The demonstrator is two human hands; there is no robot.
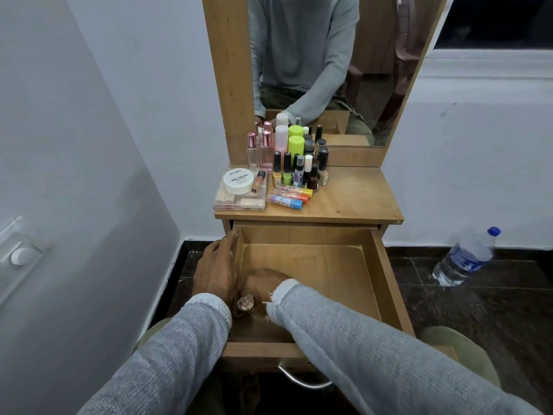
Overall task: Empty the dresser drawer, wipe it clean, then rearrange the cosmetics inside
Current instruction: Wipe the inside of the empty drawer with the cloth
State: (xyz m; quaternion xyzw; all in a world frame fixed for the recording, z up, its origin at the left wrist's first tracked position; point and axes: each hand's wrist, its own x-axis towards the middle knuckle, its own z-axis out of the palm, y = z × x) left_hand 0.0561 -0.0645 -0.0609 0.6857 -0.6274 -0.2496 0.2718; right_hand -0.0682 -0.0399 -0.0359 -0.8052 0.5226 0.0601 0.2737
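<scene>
While the left hand [217,269] rests flat on the open wooden drawer's [386,283] left wall, the right hand [266,283] clenches a soft, light, crumpled checked cloth [246,302] at the near-left corner; best gripped bunched.

The drawer [380,283] is standing pulled out below the tabletop [353,202]; the cosmetics [287,172] are sitting on its left half, before the mirror [374,70]; the left hand [217,271] is lying on the drawer's left wall; the right hand [263,284] is reaching inside its near-left corner; a water bottle [466,259] is lying on the floor [478,310], right of the dresser.
</scene>
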